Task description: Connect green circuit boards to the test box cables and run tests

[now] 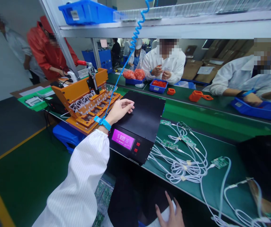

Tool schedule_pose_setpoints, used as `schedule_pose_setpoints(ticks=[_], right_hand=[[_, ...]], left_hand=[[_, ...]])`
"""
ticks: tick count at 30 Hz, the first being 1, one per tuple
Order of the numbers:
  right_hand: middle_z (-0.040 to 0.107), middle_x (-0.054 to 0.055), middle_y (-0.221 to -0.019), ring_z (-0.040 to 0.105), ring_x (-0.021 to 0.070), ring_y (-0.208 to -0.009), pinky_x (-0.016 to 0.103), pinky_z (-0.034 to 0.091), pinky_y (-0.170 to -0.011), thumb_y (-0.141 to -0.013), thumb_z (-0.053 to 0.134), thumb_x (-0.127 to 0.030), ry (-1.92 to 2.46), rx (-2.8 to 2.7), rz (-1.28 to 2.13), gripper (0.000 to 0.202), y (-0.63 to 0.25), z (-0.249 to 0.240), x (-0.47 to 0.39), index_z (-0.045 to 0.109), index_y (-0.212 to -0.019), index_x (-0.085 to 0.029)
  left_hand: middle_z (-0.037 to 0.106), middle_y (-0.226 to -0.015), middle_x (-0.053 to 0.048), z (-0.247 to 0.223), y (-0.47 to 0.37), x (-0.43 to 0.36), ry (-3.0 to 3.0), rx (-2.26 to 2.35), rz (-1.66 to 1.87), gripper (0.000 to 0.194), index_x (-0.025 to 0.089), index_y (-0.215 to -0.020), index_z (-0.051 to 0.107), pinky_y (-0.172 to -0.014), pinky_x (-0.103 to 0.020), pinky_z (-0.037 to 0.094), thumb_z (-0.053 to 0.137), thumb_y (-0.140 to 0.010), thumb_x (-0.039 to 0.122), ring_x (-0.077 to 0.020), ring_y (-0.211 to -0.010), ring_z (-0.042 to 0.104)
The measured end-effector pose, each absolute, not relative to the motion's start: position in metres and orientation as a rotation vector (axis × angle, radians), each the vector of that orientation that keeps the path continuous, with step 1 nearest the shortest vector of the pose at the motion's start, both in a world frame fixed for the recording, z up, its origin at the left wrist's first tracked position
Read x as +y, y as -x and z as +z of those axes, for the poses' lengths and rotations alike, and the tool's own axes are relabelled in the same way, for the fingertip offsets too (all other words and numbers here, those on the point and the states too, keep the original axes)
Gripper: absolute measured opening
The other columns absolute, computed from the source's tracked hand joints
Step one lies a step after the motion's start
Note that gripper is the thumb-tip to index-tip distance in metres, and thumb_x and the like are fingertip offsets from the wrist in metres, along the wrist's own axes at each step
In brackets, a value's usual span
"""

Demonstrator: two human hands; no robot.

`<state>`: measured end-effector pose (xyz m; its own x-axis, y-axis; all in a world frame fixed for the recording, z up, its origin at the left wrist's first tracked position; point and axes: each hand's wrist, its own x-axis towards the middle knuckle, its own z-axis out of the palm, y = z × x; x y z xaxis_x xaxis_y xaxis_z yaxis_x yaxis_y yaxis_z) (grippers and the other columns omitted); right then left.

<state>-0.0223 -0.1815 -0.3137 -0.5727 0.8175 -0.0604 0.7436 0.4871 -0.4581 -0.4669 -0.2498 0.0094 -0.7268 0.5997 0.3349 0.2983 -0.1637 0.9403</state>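
Observation:
My left hand (pixel 120 110) hovers over or rests on the left part of a black box (pixel 142 113), its fingers curled together; whether something small is between them cannot be made out. A blue wrist strap (pixel 103 123) with a coiled cord is round that wrist. The box's front has a lit pink screen (pixel 123 139) and two red buttons. Left of the box stands an orange test fixture (pixel 88 101), its lid raised. Low in the view, my right hand (pixel 171 212) has its fingers spread over something white near my lap.
White cables (pixel 185 167) joined to green circuit boards (pixel 170 144) lie right of the box. Across the bench are blue bins (pixel 158 88) of orange parts and people in white coats. A shelf (pixel 173 28) hangs above; a green tray (pixel 34 102) sits left.

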Motion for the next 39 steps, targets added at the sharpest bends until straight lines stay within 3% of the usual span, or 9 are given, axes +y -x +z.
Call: schedule_pose_setpoints(ticks=[17,27,39], right_hand=[[0.043,0.014,-0.151,0.056,0.0398,-0.136,0.054,0.055,-0.105,-0.095,0.039,-0.071,1.315,-2.551,0.664,0.073,0.0219,-0.3150,-0.1825,0.045,-0.156,-0.032],[0.043,0.014,-0.150,0.055,0.0413,-0.136,0.056,0.055,-0.104,-0.095,0.038,-0.072,1.319,-2.577,0.681,0.074,0.0231,-0.3131,-0.1829,0.044,-0.156,-0.031],[0.043,0.015,-0.152,0.055,0.0410,-0.137,0.056,0.055,-0.105,-0.095,0.040,-0.068,1.335,-2.554,0.688,0.071,0.0232,-0.3153,-0.1836,0.046,-0.155,-0.031]], left_hand=[[0.073,-0.080,-0.006,0.0132,0.4634,-0.2503,-1.007,1.875,1.989,0.008,0.010,-0.096,0.072,-0.062,-0.023,0.054,0.073,-0.090,0.015,-0.0110,-0.066,0.066],[0.074,-0.084,-0.008,0.0118,0.4654,-0.2512,-1.028,1.889,1.974,0.021,0.011,-0.097,0.072,-0.066,-0.027,0.056,0.080,-0.087,0.027,-0.0130,-0.067,0.067],[0.074,-0.082,-0.008,0.0134,0.4640,-0.2498,-0.986,1.880,1.991,0.024,0.011,-0.096,0.071,-0.065,-0.027,0.055,0.083,-0.084,0.028,-0.0129,-0.066,0.066]])
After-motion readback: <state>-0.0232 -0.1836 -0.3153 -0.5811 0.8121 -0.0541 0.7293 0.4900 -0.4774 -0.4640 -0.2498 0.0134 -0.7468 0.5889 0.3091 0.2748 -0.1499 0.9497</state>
